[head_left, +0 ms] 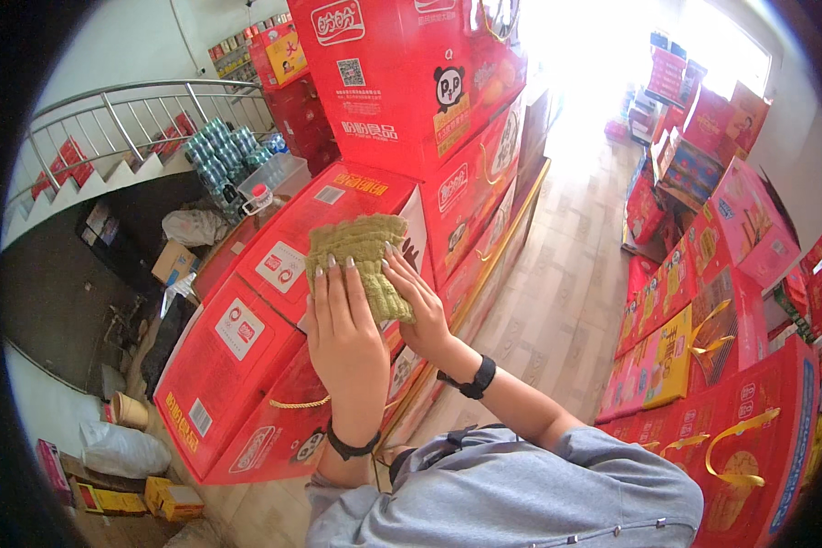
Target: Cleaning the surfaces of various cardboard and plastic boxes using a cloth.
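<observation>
A folded olive-green cloth [356, 239], ribbed and soft like a towel, is between my two hands over a row of red cartons. The fingers of my left hand [345, 338] lie across its near left part, with the thumb out of sight. From the right side, my right hand [422, 310] grips the cloth, fingertips on its upper face. Beneath and to the left are red gift cartons [269, 356] with white label patches and a gold cord handle. Whether the cloth touches the carton top cannot be made out.
Tall stacked red cartons [384, 91] rise just ahead. Bottle packs [224, 160] and a clear plastic tub [281, 173] stand beyond, near a metal stair railing [123, 123]. A tiled aisle [543, 301] runs along the right, bordered by more gift boxes [676, 365].
</observation>
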`<state>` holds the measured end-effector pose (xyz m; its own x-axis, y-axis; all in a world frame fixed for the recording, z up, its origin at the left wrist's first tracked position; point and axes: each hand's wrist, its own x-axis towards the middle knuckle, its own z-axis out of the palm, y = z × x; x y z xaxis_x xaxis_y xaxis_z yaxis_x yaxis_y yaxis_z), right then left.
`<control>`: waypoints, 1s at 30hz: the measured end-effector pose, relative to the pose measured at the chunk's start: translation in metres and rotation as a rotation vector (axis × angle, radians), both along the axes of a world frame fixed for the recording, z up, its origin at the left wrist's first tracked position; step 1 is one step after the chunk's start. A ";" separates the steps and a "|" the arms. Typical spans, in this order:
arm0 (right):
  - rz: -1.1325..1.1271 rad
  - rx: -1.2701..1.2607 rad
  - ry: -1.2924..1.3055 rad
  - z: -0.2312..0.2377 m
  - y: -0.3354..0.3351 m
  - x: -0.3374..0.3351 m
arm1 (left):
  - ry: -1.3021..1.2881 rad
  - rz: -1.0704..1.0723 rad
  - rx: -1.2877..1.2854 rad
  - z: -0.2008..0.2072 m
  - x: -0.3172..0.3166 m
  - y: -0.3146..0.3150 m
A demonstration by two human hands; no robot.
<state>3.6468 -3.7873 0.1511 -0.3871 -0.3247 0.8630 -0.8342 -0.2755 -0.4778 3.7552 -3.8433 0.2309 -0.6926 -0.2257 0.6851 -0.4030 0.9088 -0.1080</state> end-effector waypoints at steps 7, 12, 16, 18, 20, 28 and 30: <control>-0.041 -0.048 -0.022 0.000 0.000 0.009 | -0.018 0.002 0.064 0.006 0.000 0.007; -0.036 0.006 -0.005 0.001 0.002 0.007 | 0.046 -0.037 0.063 0.004 0.001 0.003; -0.036 -0.007 -0.011 -0.001 0.001 0.008 | 0.055 -0.058 0.097 0.006 0.000 0.001; -0.054 0.000 -0.022 -0.001 0.003 0.007 | 0.066 -0.083 0.111 0.007 -0.002 0.002; -0.060 0.014 -0.010 -0.001 0.002 0.009 | 0.090 -0.111 0.113 0.008 0.002 -0.002; -0.060 0.036 -0.083 -0.006 0.006 0.034 | 0.146 -0.220 0.051 -0.003 0.008 -0.008; -0.083 0.039 -0.100 -0.010 0.006 0.037 | 0.132 -0.272 0.031 -0.004 0.007 -0.010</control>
<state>3.6840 -3.7815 0.1408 -0.4972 -0.3203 0.8063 -0.8013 -0.1869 -0.5683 3.7622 -3.8529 0.2270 -0.6359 -0.0664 0.7689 -0.1531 0.9873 -0.0413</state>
